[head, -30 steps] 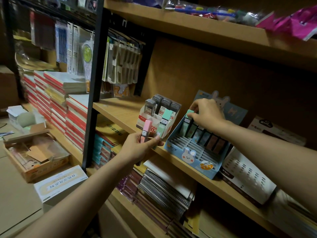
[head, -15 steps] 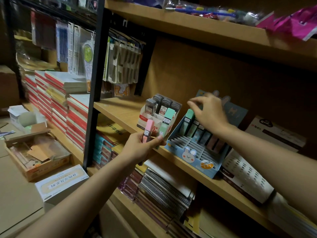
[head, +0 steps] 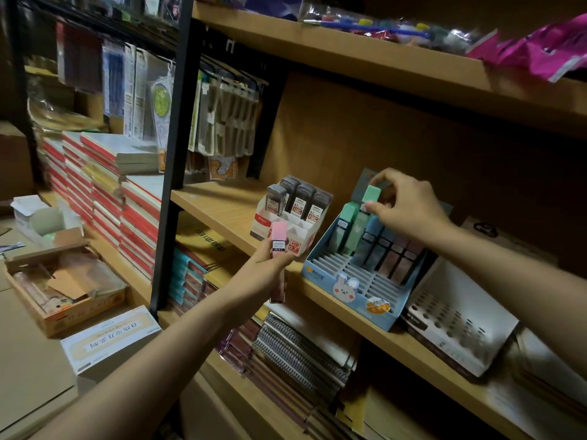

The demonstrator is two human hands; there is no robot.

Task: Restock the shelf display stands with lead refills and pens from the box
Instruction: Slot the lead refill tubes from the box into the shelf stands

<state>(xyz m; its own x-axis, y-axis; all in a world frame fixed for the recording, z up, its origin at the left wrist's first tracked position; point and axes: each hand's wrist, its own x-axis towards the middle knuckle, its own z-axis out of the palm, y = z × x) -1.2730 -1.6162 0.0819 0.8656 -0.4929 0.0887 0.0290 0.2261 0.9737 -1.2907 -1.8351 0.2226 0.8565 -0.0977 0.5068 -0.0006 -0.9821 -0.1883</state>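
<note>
My left hand (head: pixel 265 269) grips a pink lead refill case (head: pixel 280 237) upright in front of the shelf edge. Behind it stands a white and red display stand (head: pixel 298 239) with grey refill cases (head: pixel 303 201). My right hand (head: pixel 408 208) pinches a green lead refill (head: pixel 370 196) at the back left of the blue rabbit display stand (head: pixel 346 289). The green refill sits higher than another green refill (head: pixel 346 217) slotted beside it. A back row of bluish and pinkish refills (head: pixel 394 255) fills the stand; its front slots hold nothing.
A white perforated stand (head: pixel 460 319) sits right of the blue one. The wooden shelf above (head: pixel 381 58) hangs close over my right hand. On the floor at left lie an open cardboard box (head: pixel 63 290) and a white box (head: pixel 108 341). Notebooks are stacked below.
My right hand let go of the first green refill in the blue stand and now pinches a second green one there. The green refill seen by my left hand is gone; only the pink remains.
</note>
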